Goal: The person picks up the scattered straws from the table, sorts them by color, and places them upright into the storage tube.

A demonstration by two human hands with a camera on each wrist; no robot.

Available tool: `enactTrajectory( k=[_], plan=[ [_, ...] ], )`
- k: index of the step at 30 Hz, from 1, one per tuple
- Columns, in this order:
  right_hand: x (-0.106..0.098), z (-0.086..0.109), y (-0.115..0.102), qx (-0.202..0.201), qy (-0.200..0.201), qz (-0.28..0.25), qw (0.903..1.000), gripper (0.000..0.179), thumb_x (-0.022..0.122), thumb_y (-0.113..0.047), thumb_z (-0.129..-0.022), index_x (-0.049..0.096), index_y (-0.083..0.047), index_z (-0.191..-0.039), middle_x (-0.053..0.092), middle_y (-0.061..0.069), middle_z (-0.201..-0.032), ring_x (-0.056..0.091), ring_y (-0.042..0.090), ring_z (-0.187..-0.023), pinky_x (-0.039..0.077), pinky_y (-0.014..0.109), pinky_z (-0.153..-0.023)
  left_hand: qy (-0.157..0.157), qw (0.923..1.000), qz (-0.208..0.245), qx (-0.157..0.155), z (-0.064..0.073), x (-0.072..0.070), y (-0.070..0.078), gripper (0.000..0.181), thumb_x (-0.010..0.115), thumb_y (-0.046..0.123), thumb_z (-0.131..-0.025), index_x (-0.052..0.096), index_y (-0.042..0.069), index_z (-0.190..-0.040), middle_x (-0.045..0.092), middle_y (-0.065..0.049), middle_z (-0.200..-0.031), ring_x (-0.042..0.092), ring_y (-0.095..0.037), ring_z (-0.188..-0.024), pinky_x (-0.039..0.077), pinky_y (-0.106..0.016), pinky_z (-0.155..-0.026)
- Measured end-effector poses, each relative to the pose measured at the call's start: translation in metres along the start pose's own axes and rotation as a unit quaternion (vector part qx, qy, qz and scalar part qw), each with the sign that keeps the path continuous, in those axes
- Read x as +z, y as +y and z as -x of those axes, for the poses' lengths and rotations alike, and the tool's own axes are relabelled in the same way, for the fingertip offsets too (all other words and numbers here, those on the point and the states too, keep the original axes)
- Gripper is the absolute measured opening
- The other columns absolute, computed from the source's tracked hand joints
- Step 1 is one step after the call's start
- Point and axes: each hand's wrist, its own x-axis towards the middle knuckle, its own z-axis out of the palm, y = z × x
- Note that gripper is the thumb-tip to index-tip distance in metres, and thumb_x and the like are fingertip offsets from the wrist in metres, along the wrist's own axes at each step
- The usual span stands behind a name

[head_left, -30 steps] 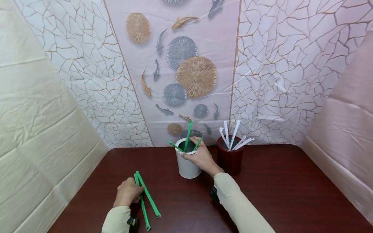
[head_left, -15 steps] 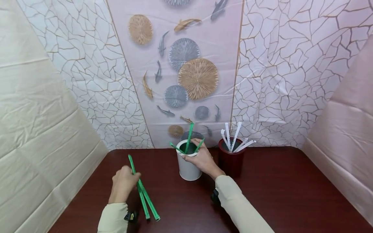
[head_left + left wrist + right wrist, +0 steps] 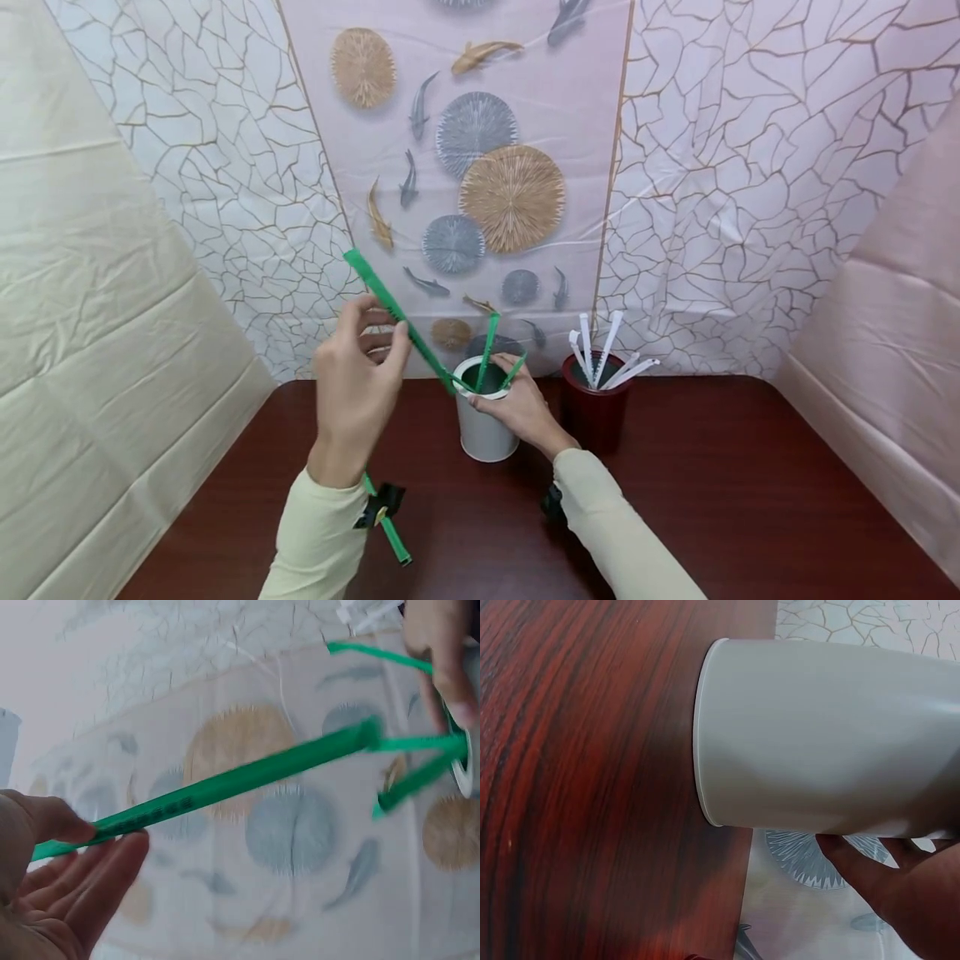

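Note:
My left hand point(image 3: 354, 392) pinches a long green wrapped straw point(image 3: 384, 293) between thumb and fingertips, with dark print along it point(image 3: 247, 778). The straw slants down to the right, its lower end overlapping the rim of a white can point(image 3: 487, 437). Several green straws point(image 3: 485, 354) lean out of that can. My right hand point(image 3: 525, 414) grips the can near its rim, thumb in front and fingers round the far side; in the right wrist view the can stands upright on the table. Another green straw point(image 3: 396, 542) lies on the table, partly hidden behind my left wrist.
Right of the can stands a dark red cup point(image 3: 592, 425) holding several white wrapped straws point(image 3: 607, 342). A patterned cloth point(image 3: 510, 275) hangs behind the dark wooden table point(image 3: 720, 483), and plain cloth point(image 3: 135, 358) drapes at its left side.
My left hand has lifted one green straw off the table and carried it up and right to the can. One straw stays on the table. My right hand keeps its hold.

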Motion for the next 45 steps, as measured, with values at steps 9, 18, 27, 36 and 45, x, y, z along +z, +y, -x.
enactTrajectory(
  k=[9, 18, 27, 36, 45],
  plan=[
    [-0.003, 0.001, 0.004, -0.002, -0.003, -0.017, 0.9999, 0.082, 0.084, -0.04, -0.087, 0.051, -0.014, -0.157, 0.039, 0.009, -0.161, 0.048, 0.033, -0.141, 0.043, 0.058, -0.113, -0.071, 0.9952, -0.015, 0.066, 0.004, 0.074, -0.025, 0.013, 0.066, 0.0, -0.1, 0.065, 0.001, -0.112, 0.077, -0.012, -0.097, 0.079, -0.023, -0.088, 0.063, -0.029, -0.077],
    [-0.004, -0.001, 0.003, -0.045, -0.011, -0.023, 0.9987, 0.074, 0.086, -0.039, -0.088, 0.056, -0.02, -0.153, 0.044, 0.007, -0.16, 0.044, 0.03, -0.145, 0.043, 0.057, -0.114, -0.208, 0.9739, -0.089, 0.015, 0.031, 0.1, -0.055, 0.014, 0.07, 0.001, -0.098, 0.068, 0.005, -0.111, 0.079, -0.01, -0.1, 0.077, -0.023, -0.086, 0.062, -0.037, -0.073],
    [-0.004, -0.003, 0.004, -0.045, 0.001, -0.004, 0.999, 0.066, 0.085, -0.028, -0.088, 0.06, -0.01, -0.147, 0.045, 0.013, -0.159, 0.042, 0.033, -0.148, 0.042, 0.057, -0.116, -0.31, 0.9406, -0.122, -0.066, 0.035, 0.098, -0.056, 0.028, 0.063, 0.0, -0.1, 0.071, 0.002, -0.127, 0.077, -0.014, -0.113, 0.068, -0.013, -0.068, 0.053, -0.029, -0.059],
    [-0.001, -0.003, 0.002, -0.019, -0.017, -0.01, 0.9996, 0.077, 0.085, -0.039, -0.088, 0.055, -0.012, -0.153, 0.04, 0.01, -0.161, 0.05, 0.032, -0.141, 0.046, 0.058, -0.11, -0.261, 0.9597, -0.098, -0.037, 0.016, 0.047, -0.036, 0.018, 0.066, 0.003, -0.1, 0.077, 0.003, -0.114, 0.078, -0.01, -0.102, 0.072, -0.016, -0.08, 0.06, -0.034, -0.068],
    [-0.003, -0.004, 0.003, -0.009, -0.016, -0.019, 0.9996, 0.076, 0.086, -0.034, -0.086, 0.055, -0.011, -0.152, 0.038, 0.009, -0.161, 0.046, 0.034, -0.143, 0.043, 0.06, -0.112, -0.235, 0.9526, -0.081, -0.175, 0.005, -0.034, -0.051, 0.021, 0.065, 0.02, -0.106, 0.074, 0.007, -0.119, 0.077, -0.008, -0.099, 0.072, -0.02, -0.081, 0.06, -0.035, -0.075]
  ],
)
